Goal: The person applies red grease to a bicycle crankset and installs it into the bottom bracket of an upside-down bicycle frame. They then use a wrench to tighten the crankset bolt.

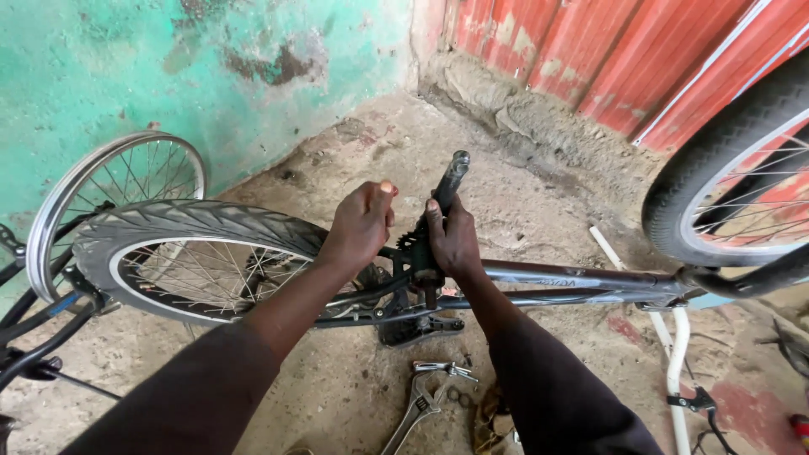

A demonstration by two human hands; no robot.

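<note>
Hands met at the middle of an upturned bicycle, which rested on the dirt floor [522,211] so its crank sat up where we could reach it. Our right hand [453,240] was closed around the crank arm [448,187], which pointed toward twelve o'clock, seemingly to hold it steady. Our left hand [361,226] was curled into a fist just beside it at nine o'clock, over the chainring [411,240]; what it gripped, if anything, we could not tell. The frame tube [573,276] ran off toward three o'clock. A tyred wheel [190,253] lay at nine o'clock. An adjustable wrench [420,403] lay on the ground at six o'clock, close by.
</note>
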